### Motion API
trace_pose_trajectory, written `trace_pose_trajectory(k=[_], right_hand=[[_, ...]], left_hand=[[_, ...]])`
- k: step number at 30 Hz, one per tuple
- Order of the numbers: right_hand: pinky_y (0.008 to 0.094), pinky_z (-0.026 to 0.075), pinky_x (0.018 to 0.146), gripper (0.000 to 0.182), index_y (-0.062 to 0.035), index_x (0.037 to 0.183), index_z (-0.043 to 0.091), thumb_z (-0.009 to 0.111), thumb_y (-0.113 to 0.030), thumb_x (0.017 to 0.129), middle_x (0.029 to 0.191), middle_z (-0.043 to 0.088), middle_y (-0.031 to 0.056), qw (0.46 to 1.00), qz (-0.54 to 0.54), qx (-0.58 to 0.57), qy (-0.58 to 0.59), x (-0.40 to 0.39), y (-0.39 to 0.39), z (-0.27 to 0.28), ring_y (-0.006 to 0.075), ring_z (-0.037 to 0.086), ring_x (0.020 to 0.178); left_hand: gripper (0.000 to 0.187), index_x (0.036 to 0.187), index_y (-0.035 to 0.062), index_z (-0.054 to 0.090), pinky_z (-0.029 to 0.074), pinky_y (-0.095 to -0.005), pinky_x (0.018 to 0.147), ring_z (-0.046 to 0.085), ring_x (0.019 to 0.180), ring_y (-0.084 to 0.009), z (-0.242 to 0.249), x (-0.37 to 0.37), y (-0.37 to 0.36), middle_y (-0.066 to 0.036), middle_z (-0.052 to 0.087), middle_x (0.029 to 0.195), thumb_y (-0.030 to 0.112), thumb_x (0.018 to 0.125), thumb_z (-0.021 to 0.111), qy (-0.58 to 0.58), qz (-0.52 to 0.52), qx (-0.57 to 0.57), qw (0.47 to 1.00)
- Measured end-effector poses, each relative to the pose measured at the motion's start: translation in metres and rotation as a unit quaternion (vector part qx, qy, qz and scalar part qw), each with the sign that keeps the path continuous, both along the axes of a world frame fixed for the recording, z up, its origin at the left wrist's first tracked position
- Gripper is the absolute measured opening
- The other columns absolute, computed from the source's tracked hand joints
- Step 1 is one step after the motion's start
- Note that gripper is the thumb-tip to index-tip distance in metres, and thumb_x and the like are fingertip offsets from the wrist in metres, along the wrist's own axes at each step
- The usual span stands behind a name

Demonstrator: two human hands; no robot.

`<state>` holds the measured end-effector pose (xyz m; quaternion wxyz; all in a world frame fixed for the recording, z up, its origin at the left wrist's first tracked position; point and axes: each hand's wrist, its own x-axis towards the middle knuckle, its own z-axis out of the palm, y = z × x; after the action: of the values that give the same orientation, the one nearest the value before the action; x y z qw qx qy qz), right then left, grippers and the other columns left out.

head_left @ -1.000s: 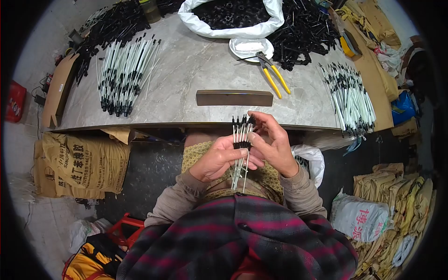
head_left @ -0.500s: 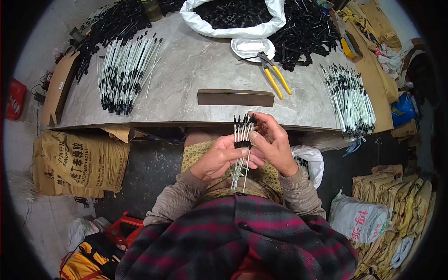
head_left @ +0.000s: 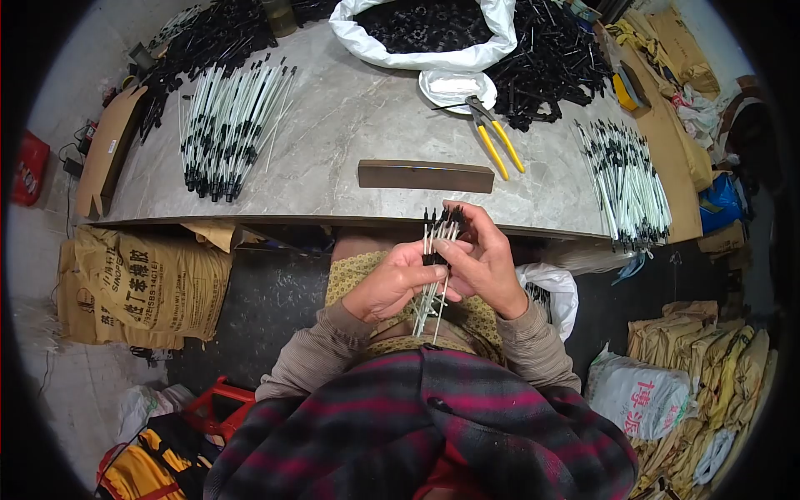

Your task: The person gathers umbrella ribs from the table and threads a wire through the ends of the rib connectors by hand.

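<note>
In front of my lap, a bundle of thin white rods with black fittings (head_left: pixel 428 307) stands fanned out, black tips toward the table and bare ends toward my body. My left hand (head_left: pixel 392 282) is closed around its middle, thumb pressed across the rods. My right hand (head_left: pixel 487 262) grips the upper part, its thumb lying over the rods and its fingers behind the black tips. Some of the fittings are hidden by my fingers. Just beyond my hands, a dark brown rectangular bar (head_left: pixel 425 176) lies near the table edge.
On the grey table (head_left: pixel 325 125) lie a left pile of white rods (head_left: pixel 229 129), a right pile of rods (head_left: pixel 625 183), yellow-handled pincers (head_left: pixel 497 137), a white sack of black parts (head_left: pixel 367 50) and loose black parts (head_left: pixel 554 67). Brown paper sacks (head_left: pixel 150 283) stand below left.
My right thumb has slid left and down across the rods, covering more of them. The black tips lean further right. The view has shifted slightly.
</note>
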<state>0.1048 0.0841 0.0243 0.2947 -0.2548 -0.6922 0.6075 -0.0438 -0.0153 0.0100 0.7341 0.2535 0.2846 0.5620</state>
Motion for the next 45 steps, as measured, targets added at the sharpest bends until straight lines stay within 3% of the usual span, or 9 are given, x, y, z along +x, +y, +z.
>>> trace_pose_trajectory(k=[9, 18, 22, 25, 29, 32, 34, 42, 45], right_hand=[[0.0294, 0.049, 0.09, 0.043, -0.0005, 0.129, 0.058, 0.071, -0.008, 0.089, 0.115, 0.063, 0.0086, 0.999, 0.0, 0.028, 0.039, 0.015, 0.011, 0.002, 0.0161, 0.062, 0.106], [0.0359, 0.039, 0.108, 0.043, -0.0001, 0.136, 0.053, 0.054, -0.028, 0.103, 0.132, 0.059, 0.0101, 0.99, 0.117, -0.044, 0.066, 0.016, 0.031, -0.014, 0.0185, 0.052, 0.127], [0.0223, 0.044, 0.059, 0.062, -0.0017, 0.142, 0.044, 0.042, -0.052, 0.106, 0.084, 0.056, 0.0005, 0.934, 0.21, -0.285, 0.054, 0.004, 0.024, -0.032, 0.0077, 0.053, 0.065], [0.0214, 0.029, 0.045, 0.062, -0.0022, 0.141, 0.043, 0.043, -0.053, 0.105, 0.072, 0.045, -0.0053, 0.951, 0.232, -0.203, 0.026, 0.001, 0.021, -0.049, 0.0041, 0.035, 0.049], [0.0197, 0.034, 0.054, 0.055, -0.0008, 0.137, 0.047, 0.043, -0.047, 0.107, 0.074, 0.048, -0.0053, 0.957, 0.164, -0.239, 0.013, 0.003, 0.016, -0.06, 0.0035, 0.04, 0.059], [0.0305, 0.049, 0.075, 0.039, 0.0043, 0.127, 0.055, 0.047, -0.027, 0.106, 0.097, 0.063, 0.0088, 0.999, 0.027, 0.028, -0.016, 0.003, 0.005, -0.081, 0.0217, 0.061, 0.086], [0.04, 0.048, 0.084, 0.036, 0.0024, 0.127, 0.056, 0.061, -0.011, 0.093, 0.109, 0.062, 0.0191, 0.947, -0.065, 0.299, -0.098, 0.013, -0.002, -0.092, 0.037, 0.061, 0.099], [0.0418, 0.041, 0.084, 0.083, -0.0065, 0.142, 0.046, 0.084, -0.015, 0.069, 0.112, 0.052, 0.0116, 0.882, 0.047, 0.433, -0.18, 0.045, -0.044, -0.097, 0.0293, 0.052, 0.1], [0.0397, 0.042, 0.082, 0.072, -0.0101, 0.143, 0.047, 0.075, -0.014, 0.077, 0.101, 0.051, 0.0086, 0.881, 0.03, 0.436, -0.18, 0.036, -0.044, -0.083, 0.0259, 0.054, 0.095]], left_hand=[[0.029, 0.125, -0.0021, 0.064, 0.051, -0.0269, 0.091, 0.064, 0.106, -0.0115, -0.005, -0.009, -0.003, -0.008, 0.07, 0.116, 0.003, 0.097, 0.062, 0.124, 0.018, 0.011, 0.992], [0.026, 0.12, -0.0046, 0.064, 0.052, -0.0343, 0.095, 0.068, 0.104, -0.0218, 0.02, -0.024, 0.005, -0.017, 0.072, 0.106, 0.011, 0.1, 0.058, 0.169, -0.015, 0.093, 0.981], [0.026, 0.12, -0.0058, 0.064, 0.052, -0.0353, 0.095, 0.069, 0.101, -0.0238, 0.016, -0.022, 0.011, -0.018, 0.073, 0.104, 0.01, 0.099, 0.059, 0.149, -0.023, 0.093, 0.984], [0.026, 0.12, -0.0059, 0.064, 0.052, -0.0351, 0.094, 0.07, 0.1, -0.0238, 0.002, -0.023, 0.013, -0.018, 0.073, 0.103, 0.008, 0.098, 0.059, 0.161, -0.022, 0.095, 0.982], [0.026, 0.121, -0.0056, 0.063, 0.054, -0.0362, 0.092, 0.07, 0.098, -0.0243, -0.01, -0.022, 0.008, -0.018, 0.072, 0.102, 0.008, 0.098, 0.06, 0.168, 0.001, 0.076, 0.983], [0.023, 0.119, -0.0039, 0.06, 0.055, -0.0383, 0.092, 0.07, 0.098, -0.0251, -0.034, -0.02, 0.009, -0.016, 0.071, 0.102, 0.008, 0.099, 0.058, 0.129, 0.08, 0.039, 0.988], [0.022, 0.118, -0.0029, 0.059, 0.054, -0.0394, 0.093, 0.07, 0.099, -0.0266, -0.038, -0.025, 0.009, -0.018, 0.071, 0.103, 0.009, 0.1, 0.058, 0.108, 0.091, 0.05, 0.989], [0.021, 0.119, -0.001, 0.06, 0.054, -0.0378, 0.094, 0.069, 0.104, -0.0239, -0.045, -0.028, 0.01, -0.019, 0.07, 0.11, 0.01, 0.1, 0.058, 0.079, 0.09, 0.024, 0.992], [0.02, 0.117, -0.0009, 0.061, 0.054, -0.0381, 0.096, 0.068, 0.106, -0.0245, -0.047, -0.027, 0.009, -0.02, 0.07, 0.112, 0.009, 0.1, 0.059, 0.097, 0.09, 0.032, 0.991]])
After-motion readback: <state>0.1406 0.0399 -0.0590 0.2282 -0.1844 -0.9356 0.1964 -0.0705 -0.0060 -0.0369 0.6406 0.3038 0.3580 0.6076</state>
